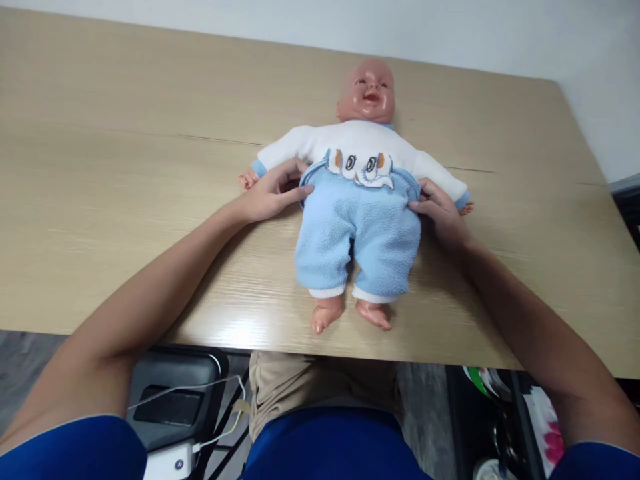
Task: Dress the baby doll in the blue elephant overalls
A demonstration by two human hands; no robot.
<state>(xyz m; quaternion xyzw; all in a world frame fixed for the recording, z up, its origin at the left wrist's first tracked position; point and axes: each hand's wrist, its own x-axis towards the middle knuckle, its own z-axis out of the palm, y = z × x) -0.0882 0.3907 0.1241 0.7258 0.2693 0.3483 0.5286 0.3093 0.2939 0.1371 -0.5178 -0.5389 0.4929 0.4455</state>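
Note:
A baby doll (367,93) lies face up on the wooden table, head toward the far edge and bare feet near the front edge. It wears a white top (305,140) with blue cuffs and light blue fleece pants (357,220) with an elephant face on the front. At the waist's left side, my left hand (273,192) pinches the edge of the pants between thumb and fingers. My right hand (443,210) does likewise at the right side, its thumb on the blue cloth. Some fingertips of both hands are hidden behind the fabric.
The wooden table (125,180) reaches to a white wall behind. Below its front edge on the left are a black case (175,373) and a white device (170,461) with a cable. Various items, one with a pink flower print (553,440), stand below on the right.

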